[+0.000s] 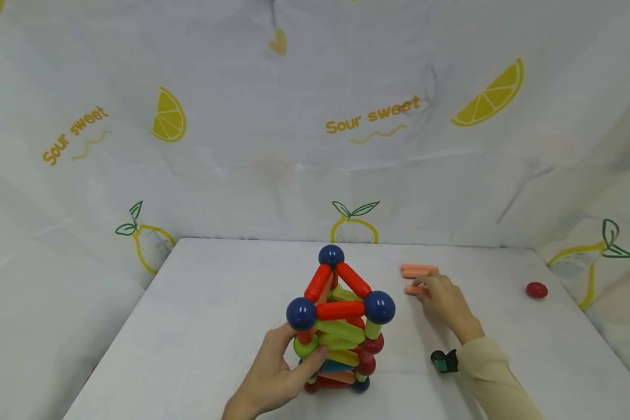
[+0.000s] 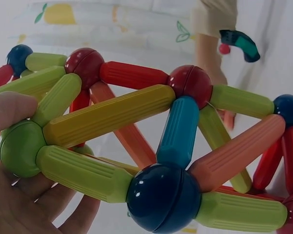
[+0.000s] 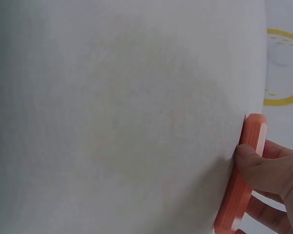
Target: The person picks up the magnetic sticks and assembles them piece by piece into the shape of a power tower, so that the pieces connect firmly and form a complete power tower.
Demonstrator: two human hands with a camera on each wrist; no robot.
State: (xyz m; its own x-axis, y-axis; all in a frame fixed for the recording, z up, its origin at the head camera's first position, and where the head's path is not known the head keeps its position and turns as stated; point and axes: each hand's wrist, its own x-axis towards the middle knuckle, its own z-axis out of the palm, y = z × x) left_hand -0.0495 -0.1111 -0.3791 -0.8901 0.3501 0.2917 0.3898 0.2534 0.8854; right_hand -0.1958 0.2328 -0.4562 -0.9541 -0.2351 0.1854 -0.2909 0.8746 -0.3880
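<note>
A tall lattice of coloured magnetic rods and balls [image 1: 340, 310] stands at the near middle of the table. My left hand [image 1: 273, 367] grips its left side, thumb in front. In the left wrist view, the thumb and fingers lie around a green ball [image 2: 22, 148], and a dark blue ball [image 2: 163, 197] joins rods beside it. Three dark blue balls joined by red rods form the lattice top. On the right, my right hand [image 1: 443, 300] pinches an orange magnetic rod [image 3: 239, 190] between thumb and fingers, at the table surface.
Just beyond the right hand, more orange rods [image 1: 419, 268] lie side by side. A lone red ball [image 1: 536, 290] sits near the right edge of the white table [image 1: 215, 291]. Behind hangs a pale cloth [image 1: 273, 157] with lemon prints. A dark device [image 1: 443, 361] is at the right wrist.
</note>
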